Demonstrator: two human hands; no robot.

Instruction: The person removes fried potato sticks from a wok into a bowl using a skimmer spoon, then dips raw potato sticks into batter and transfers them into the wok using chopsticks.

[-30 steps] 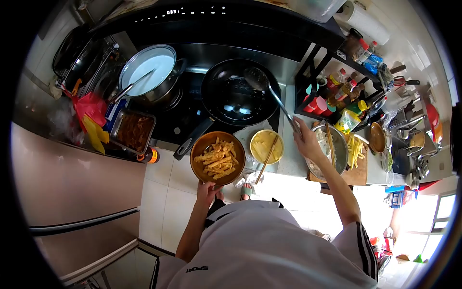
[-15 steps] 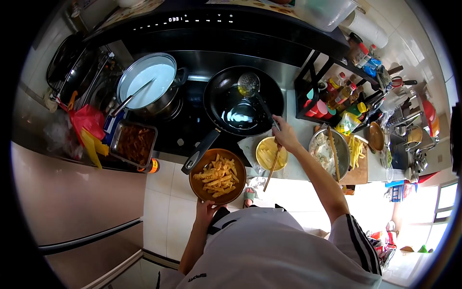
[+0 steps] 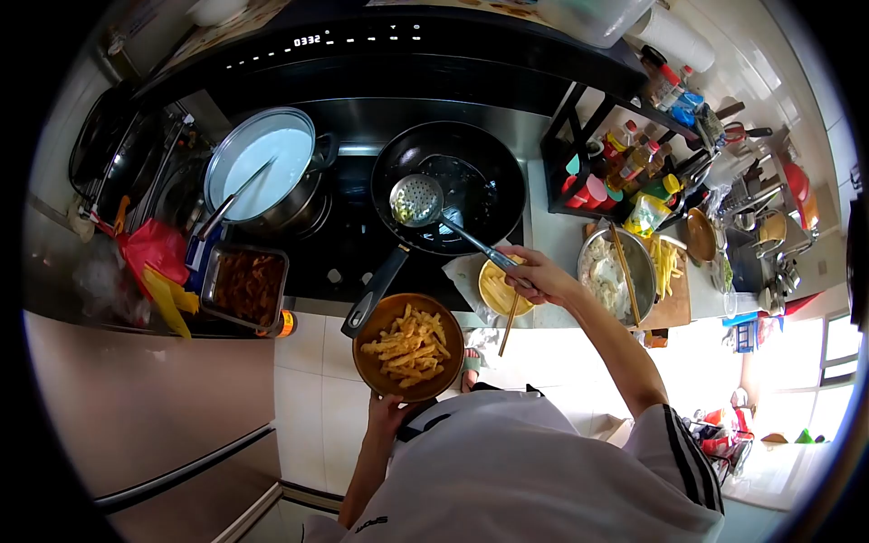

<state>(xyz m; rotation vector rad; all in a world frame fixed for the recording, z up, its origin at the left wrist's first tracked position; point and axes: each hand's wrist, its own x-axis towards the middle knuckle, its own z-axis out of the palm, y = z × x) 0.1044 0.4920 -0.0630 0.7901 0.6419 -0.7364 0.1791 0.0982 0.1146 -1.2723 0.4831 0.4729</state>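
Fried strips (image 3: 412,346) are lying heaped in the brown bowl (image 3: 373,324) closest to me, and my left hand (image 3: 387,412) is grasping that bowl at its near edge, keeping its mouth facing up. My right hand (image 3: 540,275) is closing its fingers around the handle of the metal skimmer (image 3: 453,228). Its long axis is running forward and leftward from my grip, its perforated head pointing into the near left part of the wok (image 3: 489,172). Small yellowish bits are sitting in that head; whether it is touching the wok, I cannot tell.

Just beyond the brown bowl, the wok's black handle (image 3: 376,294) is pointing back toward me and left. Partly behind my right hand, a small pale bowl (image 3: 486,294) is holding yellow pieces, with wooden chopsticks (image 3: 511,317) leaning across it. Farther right, a steel bowl (image 3: 647,276) is holding a whitish mixture, another pair of chopsticks (image 3: 625,271) lying over it. To the left, a metal tray (image 3: 213,271) is holding reddish-brown pieces. Beyond it, a steel pot (image 3: 262,217) is holding white liquid, a long-handled utensil (image 3: 235,195) slanting into it.
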